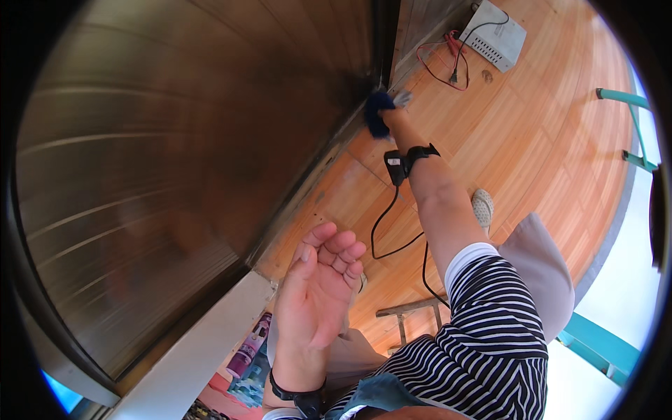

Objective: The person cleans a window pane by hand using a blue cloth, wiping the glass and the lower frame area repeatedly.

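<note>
My right hand [392, 118] reaches down along the foot of a large glossy brown panel [173, 173]. It grips a dark blue fuzzy cleaning cloth [376, 116], pressed near the panel's lower edge. A small whitish piece [403, 98] shows beside the cloth, too blurred to name. My left hand [320, 294] is raised with the palm turned up and the fingers loosely curled, holding nothing. Reflections and streaks cover the panel. Each wrist wears a black strap, and a cable [374, 236] runs from the box on the right one.
A white metal power unit [496, 37] with red and black leads [455, 44] lies on the wood-look floor [551, 131]. Turquoise metal legs [625, 97] stand at the right. A low wooden stool [409, 307] is below me. A purple spray can [251, 346] sits past a white ledge [210, 320].
</note>
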`<move>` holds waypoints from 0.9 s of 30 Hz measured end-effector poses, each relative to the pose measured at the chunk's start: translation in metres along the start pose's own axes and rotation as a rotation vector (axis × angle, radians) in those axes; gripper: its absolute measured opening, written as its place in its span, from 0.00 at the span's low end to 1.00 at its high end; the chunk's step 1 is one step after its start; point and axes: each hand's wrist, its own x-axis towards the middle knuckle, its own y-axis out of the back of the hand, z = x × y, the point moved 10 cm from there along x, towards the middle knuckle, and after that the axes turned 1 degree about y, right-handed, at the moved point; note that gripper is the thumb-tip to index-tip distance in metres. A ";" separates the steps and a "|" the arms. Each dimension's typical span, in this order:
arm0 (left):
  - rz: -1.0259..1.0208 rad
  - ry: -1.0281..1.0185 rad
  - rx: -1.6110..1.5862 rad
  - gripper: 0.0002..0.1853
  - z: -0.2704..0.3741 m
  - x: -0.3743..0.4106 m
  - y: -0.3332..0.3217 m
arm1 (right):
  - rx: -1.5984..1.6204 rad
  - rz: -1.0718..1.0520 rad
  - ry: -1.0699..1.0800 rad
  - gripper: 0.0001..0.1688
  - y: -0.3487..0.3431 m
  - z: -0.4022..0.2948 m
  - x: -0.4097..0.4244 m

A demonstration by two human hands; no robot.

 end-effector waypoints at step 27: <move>0.002 -0.014 0.064 0.18 0.004 0.009 -0.003 | -0.182 0.190 0.232 0.25 0.015 -0.076 -0.052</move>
